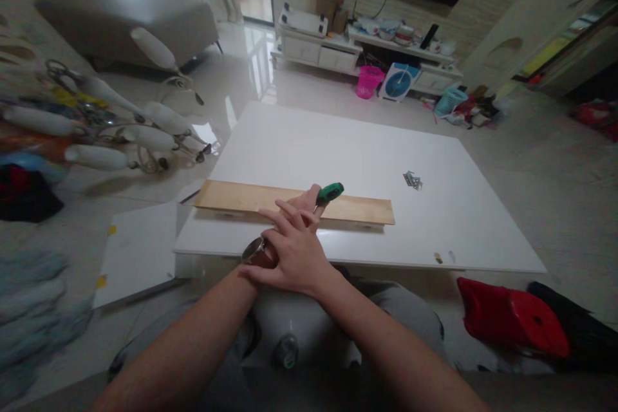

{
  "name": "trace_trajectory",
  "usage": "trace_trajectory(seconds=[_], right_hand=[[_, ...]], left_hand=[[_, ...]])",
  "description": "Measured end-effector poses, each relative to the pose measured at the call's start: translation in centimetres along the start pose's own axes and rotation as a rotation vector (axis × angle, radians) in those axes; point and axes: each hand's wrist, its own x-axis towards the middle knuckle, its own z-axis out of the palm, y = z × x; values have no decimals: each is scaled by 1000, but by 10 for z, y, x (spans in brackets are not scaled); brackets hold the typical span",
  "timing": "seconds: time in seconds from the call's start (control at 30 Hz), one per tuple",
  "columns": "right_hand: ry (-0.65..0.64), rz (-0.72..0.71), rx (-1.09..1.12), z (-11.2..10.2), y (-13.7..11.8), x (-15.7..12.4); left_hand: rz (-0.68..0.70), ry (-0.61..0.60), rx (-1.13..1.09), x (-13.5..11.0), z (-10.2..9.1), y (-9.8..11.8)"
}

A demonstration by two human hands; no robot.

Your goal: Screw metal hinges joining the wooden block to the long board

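Observation:
A long wooden board [357, 209] lies across the near part of a white table [338, 148]. My left hand [308, 198] rests on the board, closed around a green-handled screwdriver [330, 193] whose handle sticks out to the right. Most of that hand is hidden under my right hand [294, 254]. The right hand lies across it with the fingers stretched out flat toward the left and holds nothing. A wristwatch [254, 251] shows on my left wrist at the table's front edge.
A small pile of metal fittings [412, 180] lies on the table to the right. A white panel [138, 251] lies on the floor at left, beside a chandelier [120, 122]. A red object [512, 318] sits on the floor at right. A bottle [288, 351] stands between my knees.

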Motion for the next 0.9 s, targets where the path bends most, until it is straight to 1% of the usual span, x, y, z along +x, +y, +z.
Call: trace_trajectory(seconds=[0.07, 0.1, 0.2, 0.33, 0.4, 0.47, 0.57, 0.63, 0.77, 0.9], right_hand=[[-38, -3, -32, 0, 0, 1], [-46, 0, -41, -1, 0, 1], [-51, 12, -50, -3, 0, 1], [-33, 22, -40, -1, -1, 1], [-13, 15, -39, 0, -1, -1], [9, -3, -42, 1, 0, -2], [32, -29, -47, 2, 1, -3], [32, -32, -50, 2, 1, -3], [40, -19, -66, 3, 0, -3], [67, -32, -104, 8, -1, -5]], left_hand=[[4, 44, 138, 3, 4, -1], [1, 45, 208, 4, 6, -1], [-5, -8, 347, 4, 4, 2], [-20, -74, 454, 1, -5, 14], [-20, -101, 458, 0, -8, 20], [-16, -93, 427, -1, -8, 24], [4, -53, 362, -1, -6, 23], [13, -48, 348, -2, -6, 22], [33, -84, 492, -4, -8, 23], [29, -141, 632, -6, -11, 31]])
